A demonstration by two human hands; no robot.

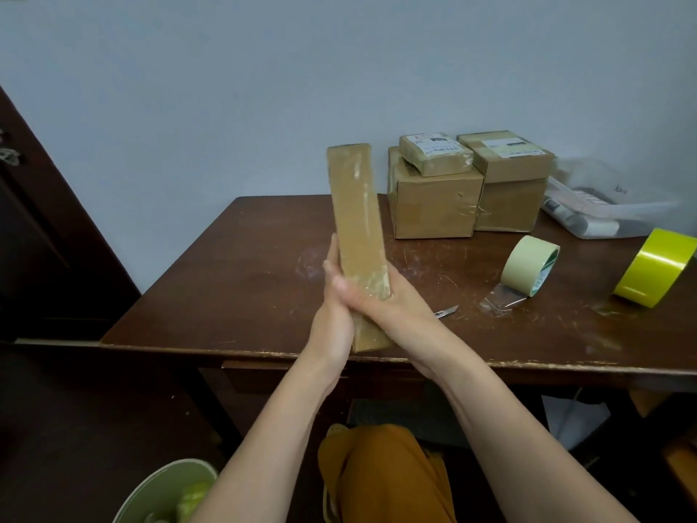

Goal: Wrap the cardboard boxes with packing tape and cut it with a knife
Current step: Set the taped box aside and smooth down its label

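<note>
I hold a long narrow cardboard box [356, 217] upright over the brown table [234, 296], its lower end near the front edge. My left hand [333, 296] lies along its left side with fingers pointing up. My right hand [381, 300] wraps across its lower front, fingers curled round it. A pale green tape roll [530, 269] stands on the table to the right, a loose strip of tape trailing from it. A small knife blade [447, 310] lies just right of my right wrist.
Three taped cardboard boxes [433, 205] are stacked at the back of the table. A bright yellow tape roll [656, 268] sits at the right edge, a clear plastic bin [603, 213] behind it. A green bin [169, 492] stands on the floor at lower left.
</note>
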